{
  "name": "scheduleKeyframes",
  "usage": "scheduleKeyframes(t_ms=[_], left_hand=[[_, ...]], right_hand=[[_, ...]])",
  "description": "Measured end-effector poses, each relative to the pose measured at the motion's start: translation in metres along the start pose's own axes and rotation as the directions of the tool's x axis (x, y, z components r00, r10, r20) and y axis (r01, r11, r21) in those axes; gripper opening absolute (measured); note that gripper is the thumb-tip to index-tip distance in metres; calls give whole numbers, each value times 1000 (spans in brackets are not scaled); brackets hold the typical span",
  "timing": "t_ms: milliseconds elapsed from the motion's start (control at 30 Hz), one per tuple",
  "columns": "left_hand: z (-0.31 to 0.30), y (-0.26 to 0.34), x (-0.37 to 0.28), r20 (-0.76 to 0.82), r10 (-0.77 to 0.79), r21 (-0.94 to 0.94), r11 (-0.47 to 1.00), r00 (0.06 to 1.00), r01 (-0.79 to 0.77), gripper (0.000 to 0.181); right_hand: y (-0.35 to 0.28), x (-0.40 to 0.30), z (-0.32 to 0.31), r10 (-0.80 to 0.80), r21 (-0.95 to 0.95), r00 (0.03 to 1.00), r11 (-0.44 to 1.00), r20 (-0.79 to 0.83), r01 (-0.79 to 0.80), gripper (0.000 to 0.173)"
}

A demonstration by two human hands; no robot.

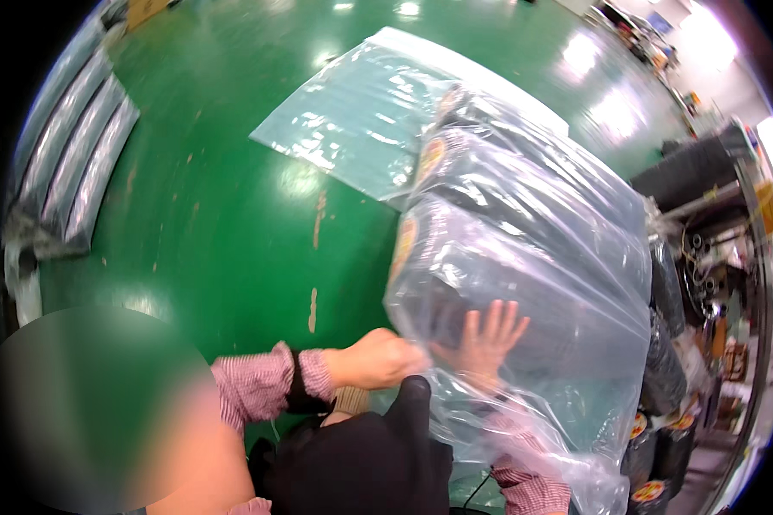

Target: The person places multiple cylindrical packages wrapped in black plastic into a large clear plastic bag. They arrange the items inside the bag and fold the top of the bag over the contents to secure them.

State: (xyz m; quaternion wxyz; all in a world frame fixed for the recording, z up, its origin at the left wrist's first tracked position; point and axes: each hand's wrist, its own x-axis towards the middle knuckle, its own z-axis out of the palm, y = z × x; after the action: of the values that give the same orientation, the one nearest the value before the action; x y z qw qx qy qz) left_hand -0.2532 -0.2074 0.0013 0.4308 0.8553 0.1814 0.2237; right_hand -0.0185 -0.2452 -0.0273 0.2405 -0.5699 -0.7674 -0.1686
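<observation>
A large clear plastic bag (573, 347) lies on the green floor, with several dark rolls (522, 167) side by side inside it, yellow-and-red round labels on their left ends. My left hand (386, 360) is closed on the edge of the bag's film, at the lower left of the rolls. My right hand (489, 341) is inside the bag under the film, fingers spread, at the nearest roll. Flat film of the bag (354, 116) stretches out beyond the rolls to the upper left.
Several wrapped long rolls (77, 148) lie at the far left. More dark wrapped rolls (660, 367) stand or lie along the right, beside a metal-framed machine or rack (757, 257). A cardboard box (143, 11) is at the top left.
</observation>
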Motion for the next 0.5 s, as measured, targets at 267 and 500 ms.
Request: scheduleKeyframes(t_ms=[267,500], left_hand=[[33,61,70,144,553,-456,773,821,-441,24],[82,1,19,423,370,-618,785,827,-35,24]], right_hand=[[36,21,-68,-8,-65,996,998,-84,3,83],[21,-42,-9,-30,10,979,1000,201,28,55]])
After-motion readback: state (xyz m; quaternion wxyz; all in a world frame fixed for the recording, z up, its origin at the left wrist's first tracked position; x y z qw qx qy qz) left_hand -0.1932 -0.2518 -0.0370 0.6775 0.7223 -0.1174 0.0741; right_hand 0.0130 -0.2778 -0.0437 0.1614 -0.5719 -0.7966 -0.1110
